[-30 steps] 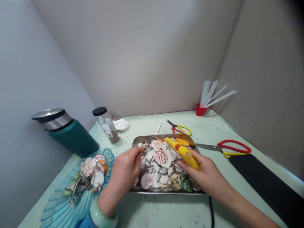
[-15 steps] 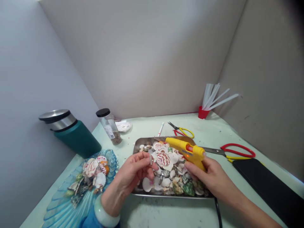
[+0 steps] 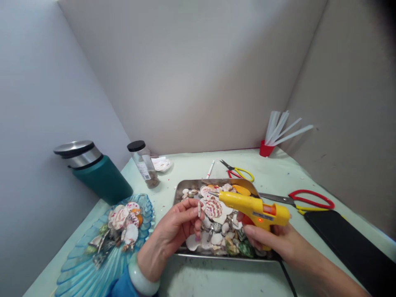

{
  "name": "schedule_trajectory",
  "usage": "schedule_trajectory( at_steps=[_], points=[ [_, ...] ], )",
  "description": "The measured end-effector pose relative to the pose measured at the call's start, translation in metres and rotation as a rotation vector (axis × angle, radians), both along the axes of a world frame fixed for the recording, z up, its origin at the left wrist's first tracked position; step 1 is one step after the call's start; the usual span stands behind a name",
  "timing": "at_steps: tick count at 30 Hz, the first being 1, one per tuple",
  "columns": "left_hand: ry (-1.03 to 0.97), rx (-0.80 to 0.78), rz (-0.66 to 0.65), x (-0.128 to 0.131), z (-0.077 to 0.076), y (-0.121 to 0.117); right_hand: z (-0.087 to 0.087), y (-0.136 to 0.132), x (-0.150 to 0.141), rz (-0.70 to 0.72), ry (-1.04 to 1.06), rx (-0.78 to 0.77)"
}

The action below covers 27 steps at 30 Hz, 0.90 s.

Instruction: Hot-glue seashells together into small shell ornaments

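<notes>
My left hand (image 3: pixel 182 220) pinches a small pale shell (image 3: pixel 199 209) between thumb and forefinger, over the left part of a metal tray (image 3: pixel 229 258). My right hand (image 3: pixel 272 239) is wrapped round the handle of a yellow glue gun (image 3: pixel 247 204). Its metal nozzle points left, a little above and right of the small shell and apart from it; an orange light glows on its side. Beneath both hands the tray holds many shells, among them a red-and-white striped scallop shell (image 3: pixel 213 208) and green stones or shells (image 3: pixel 246 248).
At left, a blue glass shell-shaped dish (image 3: pixel 77 264) bears a cluster of shells (image 3: pixel 120 227). Behind it stand a teal bottle (image 3: pixel 102 179) and a black-lidded jar (image 3: pixel 144 165). Scissors (image 3: pixel 309 199), a black slab (image 3: pixel 343 243) and a red cup (image 3: pixel 266 148) of white sticks lie rightward.
The glue gun has turned, its nozzle now in sight and pointing left toward the small shell. My left hand has shifted slightly right, still pinching the shell.
</notes>
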<state>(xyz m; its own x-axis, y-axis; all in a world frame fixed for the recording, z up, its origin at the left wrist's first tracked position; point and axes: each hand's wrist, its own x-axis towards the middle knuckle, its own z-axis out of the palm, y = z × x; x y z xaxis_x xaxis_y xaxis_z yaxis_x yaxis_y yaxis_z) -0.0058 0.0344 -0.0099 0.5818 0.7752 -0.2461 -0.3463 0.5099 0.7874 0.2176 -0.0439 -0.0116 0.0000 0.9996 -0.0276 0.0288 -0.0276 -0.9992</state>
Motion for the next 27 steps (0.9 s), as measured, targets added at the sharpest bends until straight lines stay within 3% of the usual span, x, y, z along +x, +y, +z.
schedule_trajectory(
  at_steps=[8, 18, 20, 24, 27],
  points=[
    [0.015, 0.115, 0.037, -0.001, 0.004, -0.002, 0.003, 0.002, -0.001, 0.029, -0.049, -0.006],
    [0.260, 0.396, 0.393, 0.000, 0.003, -0.003, 0.011, 0.007, -0.012, 0.062, -0.249, 0.078],
    [0.282, 0.410, 0.428, 0.000, 0.004, -0.004, 0.006, 0.006, -0.016, 0.058, -0.266, 0.070],
    [0.290, 0.416, 0.483, 0.002, 0.007, -0.005, -0.012, 0.001, -0.023, -0.082, -0.177, -0.023],
    [0.307, 0.407, 0.517, 0.003, 0.007, -0.006, -0.021, -0.001, -0.021, -0.097, -0.245, -0.037]
  ],
)
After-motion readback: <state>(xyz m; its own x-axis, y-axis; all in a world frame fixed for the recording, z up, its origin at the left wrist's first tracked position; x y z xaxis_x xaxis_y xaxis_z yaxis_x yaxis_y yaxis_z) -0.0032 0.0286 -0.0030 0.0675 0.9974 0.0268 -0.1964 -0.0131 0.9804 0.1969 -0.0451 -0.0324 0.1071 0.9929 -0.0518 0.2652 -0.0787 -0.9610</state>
